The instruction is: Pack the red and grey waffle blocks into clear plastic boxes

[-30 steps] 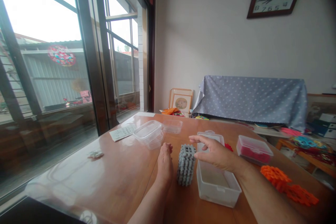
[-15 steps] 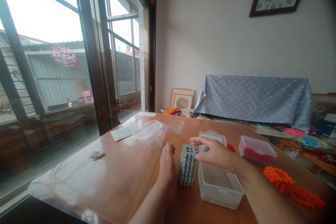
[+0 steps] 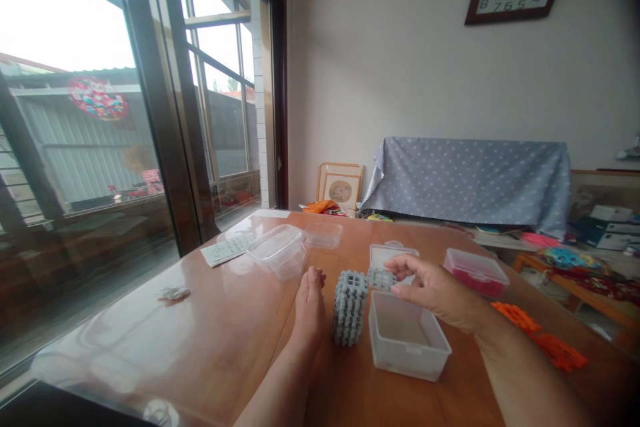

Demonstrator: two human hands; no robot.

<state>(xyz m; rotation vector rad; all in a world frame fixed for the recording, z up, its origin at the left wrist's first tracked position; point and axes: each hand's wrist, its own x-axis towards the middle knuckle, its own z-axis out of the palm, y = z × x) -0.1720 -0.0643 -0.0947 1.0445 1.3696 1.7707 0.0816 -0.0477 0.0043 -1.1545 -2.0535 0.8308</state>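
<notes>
A stack of grey, notched plastic lattice pieces [image 3: 349, 310] stands upright on the table. Just to its left is my left hand [image 3: 310, 300], held on edge with the fingers partly curled and nothing visible in it; a small gap separates it from the stack. My right hand [image 3: 425, 283] pinches one grey lattice piece [image 3: 381, 279] between thumb and fingers, right of the stack's top. Below that piece stands a clear plastic box [image 3: 410, 353] without its lid. Behind the hand, partly covered by it, lies a clear lid [image 3: 387, 252].
At the right are a closed clear box with red contents [image 3: 476, 273] and orange lattice pieces [image 3: 560, 350]. Further back lie clear containers [image 3: 277, 250] and a written paper [image 3: 226, 250]. A small pale object [image 3: 173, 293] lies at left on the wooden table [image 3: 225, 340].
My right hand has closed on a grey lattice piece beside the stack's top; before, its fingers were apart there. My left hand stays beside the stack. The view has shifted slightly.
</notes>
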